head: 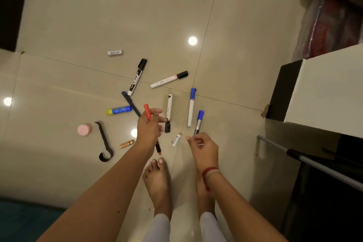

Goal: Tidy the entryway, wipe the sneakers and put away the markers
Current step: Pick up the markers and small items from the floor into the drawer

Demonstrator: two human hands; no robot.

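Note:
Several markers lie scattered on the beige tiled floor [235,25]. My left hand [149,128] grips a red-capped marker [147,111], whose dark body sticks out below the fist. Beside that hand lie a dark blue pen [130,103] and a white marker with a black cap [169,111]. My right hand [203,147] is curled, and the lower end of a blue-capped silver marker [199,122] runs into its fingers. Farther out lie two black-capped markers [137,77] [170,79] and a blue-capped white marker [191,107].
A yellow-and-blue glue stick [118,110], pink round pot [84,129], black hooked strap [104,143], gold tube [127,144] and small white tubes [176,140] [115,52] lie on the floor. A white cabinet [324,92] and metal rail [314,163] stand right. My bare feet [157,179] are below.

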